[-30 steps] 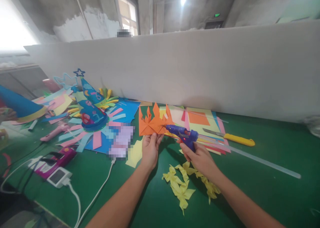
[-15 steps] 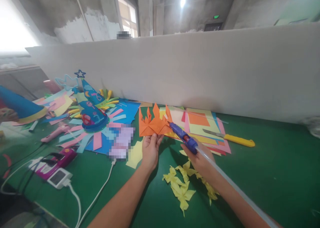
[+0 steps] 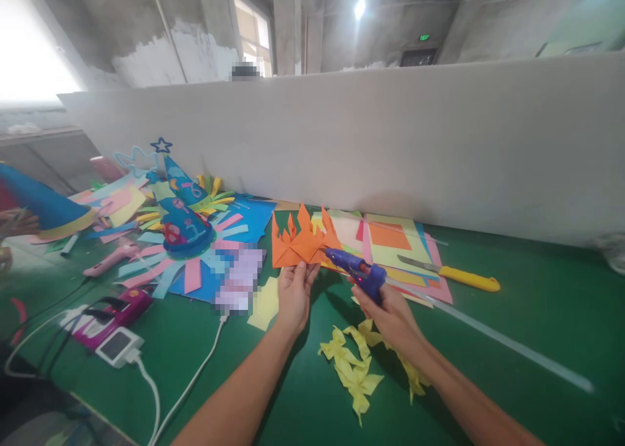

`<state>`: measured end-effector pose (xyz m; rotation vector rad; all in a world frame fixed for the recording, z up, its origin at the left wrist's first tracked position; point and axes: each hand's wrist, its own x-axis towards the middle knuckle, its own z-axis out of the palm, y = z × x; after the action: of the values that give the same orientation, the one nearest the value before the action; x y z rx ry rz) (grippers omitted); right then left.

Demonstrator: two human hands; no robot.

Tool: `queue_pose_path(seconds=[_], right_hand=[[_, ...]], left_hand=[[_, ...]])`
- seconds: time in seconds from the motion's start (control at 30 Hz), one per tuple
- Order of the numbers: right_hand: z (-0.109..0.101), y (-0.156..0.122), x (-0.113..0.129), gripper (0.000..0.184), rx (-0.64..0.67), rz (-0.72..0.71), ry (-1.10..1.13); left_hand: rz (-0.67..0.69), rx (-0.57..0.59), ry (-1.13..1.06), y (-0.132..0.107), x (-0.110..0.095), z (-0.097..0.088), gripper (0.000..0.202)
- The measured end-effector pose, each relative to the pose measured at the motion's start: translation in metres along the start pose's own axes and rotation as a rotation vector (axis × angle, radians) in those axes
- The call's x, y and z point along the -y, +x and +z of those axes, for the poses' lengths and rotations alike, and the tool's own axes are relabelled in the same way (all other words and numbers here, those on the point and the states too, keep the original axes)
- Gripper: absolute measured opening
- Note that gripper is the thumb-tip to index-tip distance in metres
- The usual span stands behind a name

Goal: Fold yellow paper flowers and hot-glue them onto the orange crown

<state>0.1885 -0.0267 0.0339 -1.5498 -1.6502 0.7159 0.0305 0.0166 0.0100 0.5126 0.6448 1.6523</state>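
My left hand [image 3: 293, 294] is closed on the lower edge of an orange folded paper crown [image 3: 300, 241] and holds it upright above the green table [image 3: 512, 368]. My right hand [image 3: 390, 312] grips a blue hot glue gun [image 3: 359, 271]. Its nozzle touches the crown's right side. A long clear glue stick [image 3: 488, 335] trails from the gun's back towards the right. Several yellow paper bows [image 3: 354, 364] lie on the table below my hands.
Sheets of coloured paper [image 3: 390, 247] and a yellow-handled knife [image 3: 452, 275] lie behind the gun. A blue decorated cone hat [image 3: 180, 215] stands at left among paper strips. A pink device [image 3: 110, 312], a white charger [image 3: 116, 346] and cables lie at lower left. A white partition [image 3: 390, 146] runs behind.
The glue gun has swung: half a second ago its stick pointed down along my right arm, now it points out to the right again. The nozzle stays at the crown's right side.
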Motion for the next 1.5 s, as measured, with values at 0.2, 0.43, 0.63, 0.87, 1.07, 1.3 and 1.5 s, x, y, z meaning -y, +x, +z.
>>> queue_pose_path(seconds=[0.2, 0.43, 0.63, 0.87, 1.07, 1.3, 1.5], right_hand=[[-0.019, 0.009, -0.006, 0.042, -0.084, 0.002, 0.177], [-0.061, 0.023, -0.040, 0.040, -0.183, 0.215, 0.103], [-0.074, 0.020, -0.075, 0.045, -0.236, 0.207, -0.308], [-0.069, 0.017, -0.082, 0.032, -0.291, 0.123, -0.418], [-0.062, 0.008, -0.045, 0.021, -0.031, -0.167, -0.483], [-0.038, 0.013, -0.034, 0.021, 0.172, -0.255, -0.548], [-0.044, 0.018, -0.031, 0.031, 0.356, -0.400, -0.576]], left_hand=[[0.000, -0.017, -0.021, 0.002, -0.001, -0.002, 0.017], [0.009, -0.047, -0.038, 0.003, -0.002, 0.000, 0.016], [0.015, -0.031, -0.027, 0.004, 0.001, -0.004, 0.016], [0.015, -0.014, -0.011, 0.005, 0.005, -0.007, 0.012], [0.027, -0.012, -0.006, 0.006, 0.005, -0.008, 0.012], [0.027, -0.018, -0.001, 0.005, 0.005, -0.008, 0.012], [0.010, -0.019, -0.007, 0.003, 0.003, -0.005, 0.015]])
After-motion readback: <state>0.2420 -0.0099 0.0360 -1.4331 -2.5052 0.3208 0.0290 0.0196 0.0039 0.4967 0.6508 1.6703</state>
